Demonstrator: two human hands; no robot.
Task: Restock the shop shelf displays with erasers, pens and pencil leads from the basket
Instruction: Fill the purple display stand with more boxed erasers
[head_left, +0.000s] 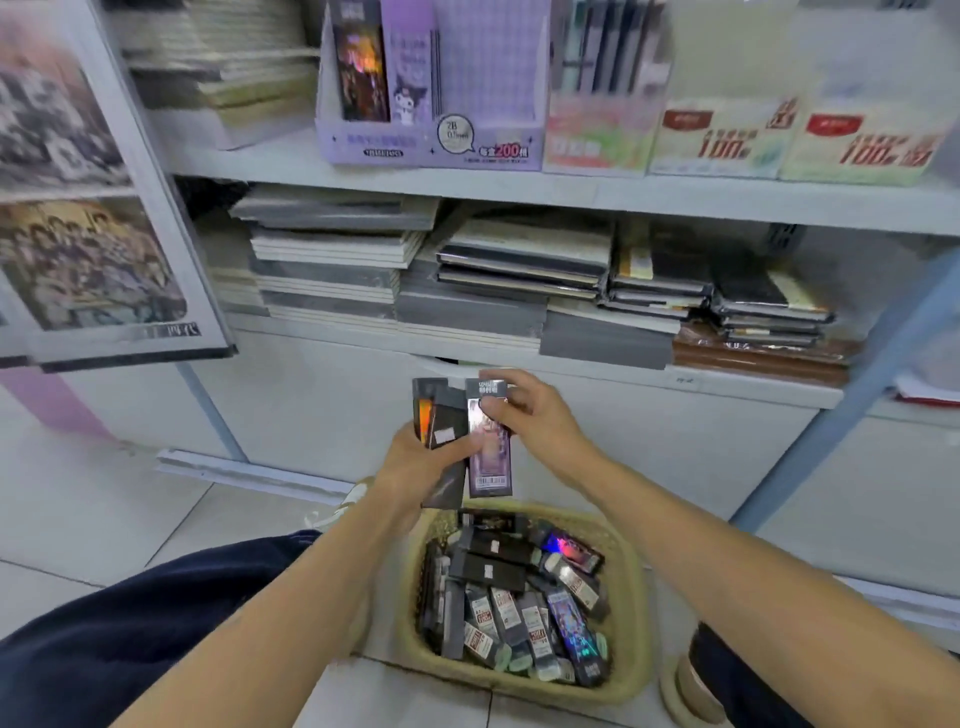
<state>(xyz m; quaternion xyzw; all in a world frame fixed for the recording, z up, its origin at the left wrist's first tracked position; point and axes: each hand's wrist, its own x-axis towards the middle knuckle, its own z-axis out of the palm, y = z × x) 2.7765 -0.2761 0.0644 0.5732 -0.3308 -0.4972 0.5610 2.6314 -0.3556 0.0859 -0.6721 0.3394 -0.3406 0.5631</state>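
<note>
Roughly noted: the upper part of the view is smeared. The purple display box on the upper shelf is cut off by the top edge. "2B" and "200" are legible on its front, the other print is not. Two tall packs stand at its left end. The boxes to its right are too blurred to read.

Left grip is curled round the lower ends of a fan of dark packs, thumb across their fronts. At least two, exact count unclear. Right grip pinches the top end of a purple-fronted pack, which is upright and just beside the fan. Whether the left thumb also touches it cannot be told. Print on all held packs is unreadable. They are held above the basket, in front of the white cabinet front.

Woven basket sits on the tiled floor between the person's legs, its left rim hidden behind the left forearm. It holds a loose heap of packs: dark ones on top, red-and-white labelled ones lower, and a shiny blue-printed one at the right.

Lower shelf holds stacked notebooks.
</note>
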